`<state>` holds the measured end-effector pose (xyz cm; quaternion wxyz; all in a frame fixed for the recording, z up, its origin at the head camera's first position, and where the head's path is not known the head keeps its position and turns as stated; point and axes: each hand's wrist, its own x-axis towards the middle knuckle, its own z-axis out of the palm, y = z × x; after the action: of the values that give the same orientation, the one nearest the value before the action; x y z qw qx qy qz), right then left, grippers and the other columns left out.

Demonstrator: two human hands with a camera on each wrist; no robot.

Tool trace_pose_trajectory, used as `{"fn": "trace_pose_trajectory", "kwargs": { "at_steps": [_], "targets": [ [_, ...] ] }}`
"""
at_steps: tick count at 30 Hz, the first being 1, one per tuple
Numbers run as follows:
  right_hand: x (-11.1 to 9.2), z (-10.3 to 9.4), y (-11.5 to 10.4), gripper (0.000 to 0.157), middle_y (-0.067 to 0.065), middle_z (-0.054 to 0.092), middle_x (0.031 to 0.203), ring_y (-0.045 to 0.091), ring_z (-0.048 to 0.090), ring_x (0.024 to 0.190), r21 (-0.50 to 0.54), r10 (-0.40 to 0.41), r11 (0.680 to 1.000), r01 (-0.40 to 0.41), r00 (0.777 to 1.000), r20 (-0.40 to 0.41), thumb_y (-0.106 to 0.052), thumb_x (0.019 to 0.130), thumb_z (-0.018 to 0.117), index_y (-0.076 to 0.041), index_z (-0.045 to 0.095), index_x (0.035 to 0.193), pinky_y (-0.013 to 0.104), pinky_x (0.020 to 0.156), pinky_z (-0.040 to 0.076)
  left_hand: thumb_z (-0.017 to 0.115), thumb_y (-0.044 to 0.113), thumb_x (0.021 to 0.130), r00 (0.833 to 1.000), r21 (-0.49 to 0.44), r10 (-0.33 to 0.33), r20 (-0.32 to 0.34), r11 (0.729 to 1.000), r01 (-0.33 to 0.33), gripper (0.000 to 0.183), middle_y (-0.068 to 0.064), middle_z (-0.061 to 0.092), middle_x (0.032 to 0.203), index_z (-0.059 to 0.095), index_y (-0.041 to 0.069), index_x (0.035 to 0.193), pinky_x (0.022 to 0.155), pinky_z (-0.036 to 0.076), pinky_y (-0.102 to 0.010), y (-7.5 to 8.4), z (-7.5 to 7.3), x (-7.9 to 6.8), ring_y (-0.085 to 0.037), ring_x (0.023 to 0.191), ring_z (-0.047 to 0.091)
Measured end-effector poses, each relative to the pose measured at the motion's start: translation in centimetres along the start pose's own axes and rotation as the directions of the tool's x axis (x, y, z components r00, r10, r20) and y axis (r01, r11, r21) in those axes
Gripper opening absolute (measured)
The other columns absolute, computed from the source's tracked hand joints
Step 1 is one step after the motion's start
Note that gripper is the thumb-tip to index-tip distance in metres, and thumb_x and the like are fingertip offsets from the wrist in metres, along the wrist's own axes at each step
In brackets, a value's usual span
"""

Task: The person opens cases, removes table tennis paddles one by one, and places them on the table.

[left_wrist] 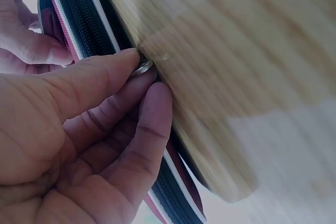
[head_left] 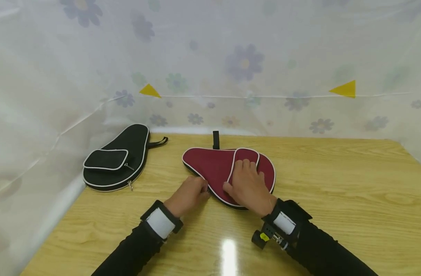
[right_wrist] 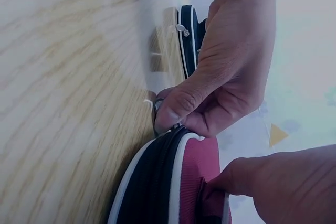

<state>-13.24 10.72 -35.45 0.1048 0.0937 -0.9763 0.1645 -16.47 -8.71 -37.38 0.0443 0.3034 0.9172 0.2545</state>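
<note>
A red table tennis racket case [head_left: 213, 163] with white piping lies on the wooden table, its narrow end to the left. My left hand [head_left: 189, 194] is at its near edge. In the left wrist view, that hand's thumb and fingers pinch a metal zipper pull [left_wrist: 143, 68] on the case's black zipper side [left_wrist: 79, 11]. My right hand [head_left: 250, 186] grips the raised pocket [head_left: 246, 153] on top of the case, its thumb at the pocket's left side. In the right wrist view, part of the right hand [right_wrist: 283, 182] shows beside the case; its other fingers are hidden.
A black racket case [head_left: 127, 142] with white piping, a pocket and a wrist loop lies at the left of the table. A black strap [head_left: 215, 140] sticks out behind the red case. Behind the table [head_left: 334, 172] hangs a flowered sheet [head_left: 210, 57] with yellow triangles.
</note>
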Motion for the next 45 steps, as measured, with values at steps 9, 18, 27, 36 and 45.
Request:
{"fn": "trace_pose_trajectory", "kwargs": {
  "at_steps": [9,18,27,36,45],
  "targets": [
    [-0.1,-0.2,0.7,0.016,0.012,0.046,0.088,0.030,0.042,0.082,-0.009,-0.083,0.996,0.084,0.996,0.044,-0.018,0.088,0.061,-0.004,0.053,0.088,0.041,0.057,0.037,0.074,0.000,0.088,0.999,-0.003,-0.046,-0.003,0.999,0.046,0.037,0.008,0.039,0.056,0.053,0.008,0.059,0.049,0.029,-0.021,0.2,0.1,0.2,-0.007,0.053,0.038],
    [0.3,-0.6,1.9,0.014,0.010,0.050,0.099,0.031,0.045,0.092,0.023,-0.113,0.994,0.111,0.985,0.130,-0.012,0.090,0.060,-0.006,0.058,0.102,0.048,0.063,0.041,0.075,-0.001,0.087,0.998,0.009,-0.053,-0.046,0.999,0.053,0.040,0.008,0.034,0.054,0.052,0.006,0.055,0.047,0.025,-0.019,0.5,0.1,0.2,-0.006,0.050,0.033],
    [0.7,-1.1,3.6,0.011,0.009,0.051,0.099,0.032,0.050,0.092,0.068,-0.232,0.972,0.226,0.969,0.085,-0.007,0.090,0.061,-0.005,0.058,0.101,0.047,0.062,0.046,0.075,-0.002,0.087,0.993,0.056,-0.075,-0.093,0.995,0.080,0.052,0.010,0.028,0.054,0.040,0.014,0.052,0.046,0.022,-0.019,1.2,0.0,-0.1,-0.006,0.049,0.029],
    [1.3,-1.7,5.0,0.011,0.010,0.052,0.099,0.034,0.049,0.088,0.130,-0.285,0.953,0.275,0.956,0.066,-0.003,0.089,0.061,-0.005,0.059,0.100,0.041,0.061,0.043,0.075,-0.002,0.086,0.988,0.084,-0.078,-0.133,0.992,0.089,0.057,0.012,0.023,0.051,0.035,0.016,0.049,0.045,0.021,-0.019,1.5,0.0,-0.2,-0.005,0.047,0.026],
    [0.2,-0.3,3.6,0.021,0.037,0.048,0.123,0.062,0.048,0.110,0.059,-0.040,0.997,0.041,0.999,-0.015,-0.021,0.096,0.069,-0.006,0.059,0.108,0.069,0.080,0.046,0.073,-0.004,0.084,0.987,0.075,-0.065,-0.146,0.994,0.077,0.057,0.012,0.021,0.052,0.034,0.017,0.049,0.045,0.022,-0.020,1.3,0.3,-0.4,-0.004,0.048,0.025]
  ]
}}
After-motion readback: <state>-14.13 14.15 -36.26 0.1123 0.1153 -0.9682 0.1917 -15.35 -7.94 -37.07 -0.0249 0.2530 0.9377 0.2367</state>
